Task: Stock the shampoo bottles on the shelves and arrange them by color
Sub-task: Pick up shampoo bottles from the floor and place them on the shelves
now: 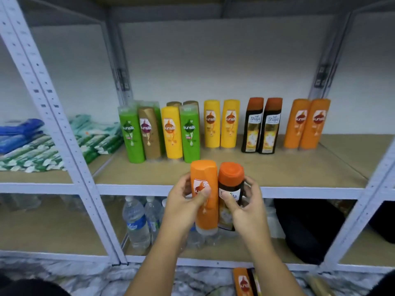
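An orange plastic shampoo bottle [205, 195] is gripped by the left hand [183, 207]; beside it, touching, a dark orange-capped bottle [230, 189] is clasped by the right hand [245, 207], before the shelf [277, 174].

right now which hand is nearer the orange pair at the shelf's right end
Right. The right hand is in front and left of the orange pair; the left hand is farther left.

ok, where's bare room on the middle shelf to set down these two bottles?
Free: the front strip of the brown shelf board, before the yellow bottle pair, black orange-capped pair and orange pair; also the corner right of the orange pair. Crowded: the mixed green, gold and yellow bottle cluster at left.
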### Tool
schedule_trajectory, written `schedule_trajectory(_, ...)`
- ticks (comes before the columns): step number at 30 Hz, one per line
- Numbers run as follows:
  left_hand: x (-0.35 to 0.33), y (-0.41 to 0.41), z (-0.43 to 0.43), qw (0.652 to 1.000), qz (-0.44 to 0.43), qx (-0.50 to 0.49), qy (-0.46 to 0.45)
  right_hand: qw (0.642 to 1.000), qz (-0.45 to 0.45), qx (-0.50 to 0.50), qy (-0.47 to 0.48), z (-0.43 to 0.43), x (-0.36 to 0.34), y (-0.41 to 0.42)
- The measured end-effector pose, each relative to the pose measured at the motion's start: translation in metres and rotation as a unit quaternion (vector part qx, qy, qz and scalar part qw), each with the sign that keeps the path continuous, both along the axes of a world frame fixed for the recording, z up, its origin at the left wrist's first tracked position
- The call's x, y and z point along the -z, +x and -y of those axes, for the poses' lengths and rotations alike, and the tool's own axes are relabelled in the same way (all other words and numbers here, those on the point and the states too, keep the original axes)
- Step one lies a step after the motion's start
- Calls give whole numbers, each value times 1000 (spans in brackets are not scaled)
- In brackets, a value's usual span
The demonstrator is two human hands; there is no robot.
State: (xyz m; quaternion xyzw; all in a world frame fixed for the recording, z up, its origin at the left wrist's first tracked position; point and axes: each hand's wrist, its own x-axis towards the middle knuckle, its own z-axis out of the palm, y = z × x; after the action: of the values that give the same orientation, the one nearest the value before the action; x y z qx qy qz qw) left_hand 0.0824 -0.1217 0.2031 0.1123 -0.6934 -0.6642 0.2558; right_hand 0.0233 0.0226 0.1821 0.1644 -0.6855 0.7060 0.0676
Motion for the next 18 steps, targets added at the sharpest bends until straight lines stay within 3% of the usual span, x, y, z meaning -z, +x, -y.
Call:
schedule_trajectory(4,-58,-31,-1,997,-61,-3,-45,999,-34,-28,-6,2,-59,-32)
schedule_trajectory(8,-88,-65,0,993,-63,-19,-97,994,-72,-66,42,-4,-95,-65)
schedule_trajectory(18,-64,-144,0,994,-30,-52,-94,987,-72,-76,123,-10,-100,-129)
